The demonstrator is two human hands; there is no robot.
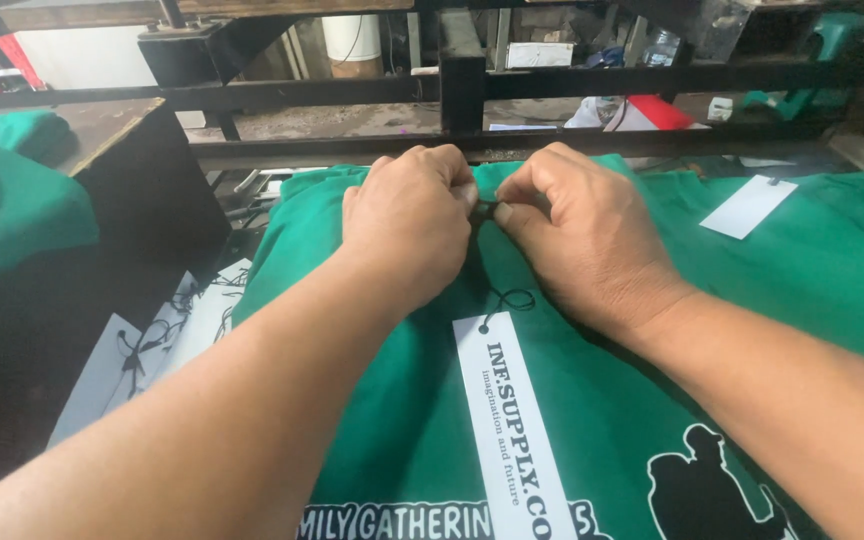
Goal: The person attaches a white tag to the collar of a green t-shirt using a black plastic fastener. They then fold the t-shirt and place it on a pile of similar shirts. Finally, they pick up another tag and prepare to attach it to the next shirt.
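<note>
The left hand (407, 225) and the right hand (577, 240) meet at the top edge of a green cotton T-shirt (422, 420). The fingertips of both hands are pressed together in a small pinch. They hold the end of a thin black string (505, 300) right at the shirt's neck. The two hands almost touch each other there.

The string runs down from the pinch and makes a little loop. It goes to a long white paper tag with dark print (507, 430). The tag lies flat on the shirt, between the two arms, and reaches down to the bottom of the view.

The shirt lies spread out on a work table. It has white letters and a black picture printed low on its front.

To the right lies another green shirt (832, 260) with a small plain white tag (749, 207) on it. To the left, more white tags with black strings (147, 345) lie in a loose pile on a dark surface. A folded green cloth (7, 200) sits at the far left. A black metal frame (462, 90) crosses behind the hands.
</note>
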